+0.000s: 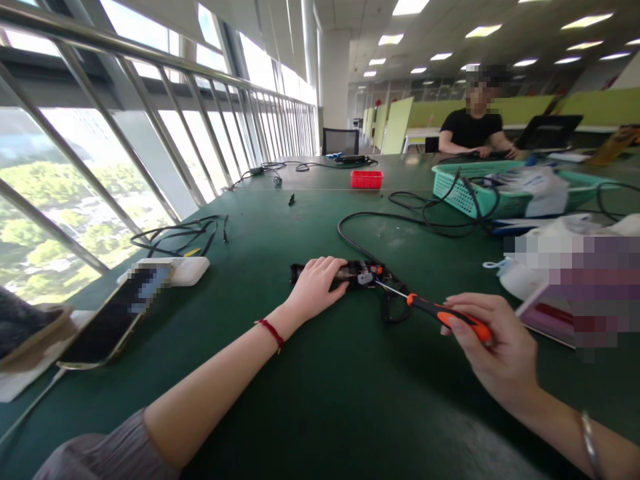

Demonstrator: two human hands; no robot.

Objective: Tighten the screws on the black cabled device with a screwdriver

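Observation:
A black corded device (pixel 354 272) lies on the green table, its inner grey and orange parts showing at the right end. My left hand (pixel 320 283) is closed over its left part, fingers on top and thumb along the near side. In my right hand (pixel 493 347) is an orange-and-black screwdriver (pixel 440 313), gripped by its handle. The screwdriver's thin shaft points left, and its tip is at the exposed end of the device; whether it sits in a screw I cannot tell. Just below that end, a black loop (pixel 395 313) rests on the table.
A red tray (pixel 367 179) and a green basket (pixel 480 193) with bags stand farther back. Black cable (pixel 370 215) runs toward the basket. At left, a phone (pixel 115 320) leans on a white object (pixel 187 271). A person (pixel 473 130) sits across the table.

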